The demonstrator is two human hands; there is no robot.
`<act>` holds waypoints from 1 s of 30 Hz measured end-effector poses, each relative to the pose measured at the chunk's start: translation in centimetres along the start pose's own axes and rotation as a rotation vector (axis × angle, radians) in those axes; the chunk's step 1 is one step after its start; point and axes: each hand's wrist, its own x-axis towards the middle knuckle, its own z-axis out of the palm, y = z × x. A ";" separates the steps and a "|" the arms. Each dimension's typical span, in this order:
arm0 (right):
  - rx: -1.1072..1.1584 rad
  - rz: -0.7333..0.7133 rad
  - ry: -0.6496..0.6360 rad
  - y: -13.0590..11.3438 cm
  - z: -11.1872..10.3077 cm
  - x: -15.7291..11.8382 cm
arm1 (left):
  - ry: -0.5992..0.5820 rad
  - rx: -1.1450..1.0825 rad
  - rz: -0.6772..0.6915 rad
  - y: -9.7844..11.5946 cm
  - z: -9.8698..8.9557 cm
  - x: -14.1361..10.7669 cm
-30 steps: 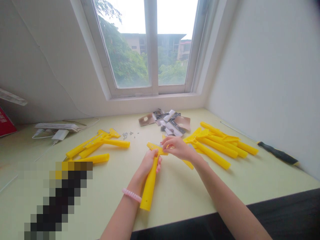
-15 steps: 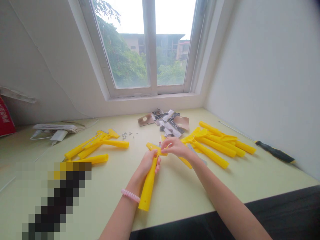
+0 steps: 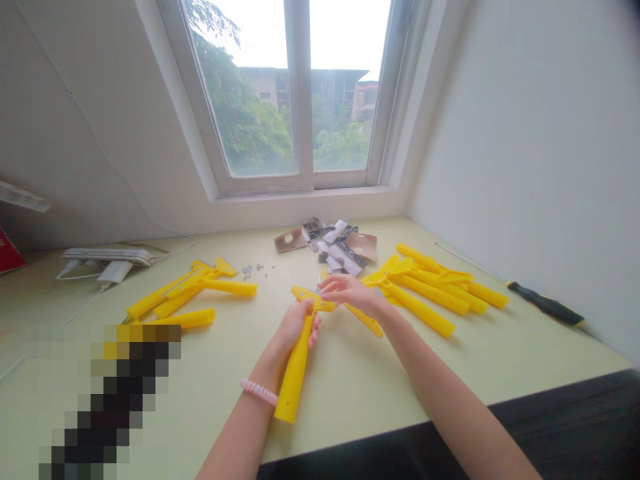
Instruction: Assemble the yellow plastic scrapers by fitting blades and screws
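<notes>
A yellow scraper (image 3: 294, 373) with a wide head lies in my left hand (image 3: 296, 323), its handle slanting down toward the front edge. My left fingers are wrapped round it just below the head. Just above and to the right of the head is my right hand (image 3: 347, 292), fingers bent and close together; whatever its fingertips hold is too small to make out. A thin screwdriver tip (image 3: 321, 277) stands up behind the right fingers. Small screws (image 3: 247, 272) lie on the table at left of the scraper head.
Yellow scrapers (image 3: 200, 287) lie at left, and several more yellow handles (image 3: 440, 293) at right. Cut cardboard pieces (image 3: 345, 247) sit at the back. A long black-handled screwdriver (image 3: 545, 303) is at far right, a power strip (image 3: 107, 255) at back left.
My right fingers have lifted slightly off the scraper head, uncovering more of its right end. My left hand keeps its hold. The view has shifted slightly.
</notes>
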 end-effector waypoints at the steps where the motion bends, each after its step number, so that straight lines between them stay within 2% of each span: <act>1: 0.024 0.024 -0.021 -0.1 0.1 -0.1 | -0.001 -0.004 0.000 0.0 0.0 0.0; 7: 0.102 0.047 -0.057 0.2 0.4 -0.1 | -0.011 -0.014 0.016 0.0 0.0 -0.1; 18: 0.058 0.005 -0.030 0.5 0.6 0.0 | -0.008 0.001 0.017 0.1 0.0 -0.2; 22: 0.024 -0.019 -0.030 0.7 0.3 0.3 | 0.031 -0.004 0.015 0.3 0.2 -0.3; 24: 0.007 -0.049 0.025 0.8 -0.1 0.6 | 0.057 0.001 0.012 0.3 0.2 -0.3; 28: -0.101 -0.103 0.305 1.4 -1.2 1.3 | 0.078 -0.001 0.015 0.3 0.1 -0.3; 30: -0.197 -0.119 0.400 1.7 -1.6 1.6 | 0.077 -0.002 0.019 0.3 0.1 -0.3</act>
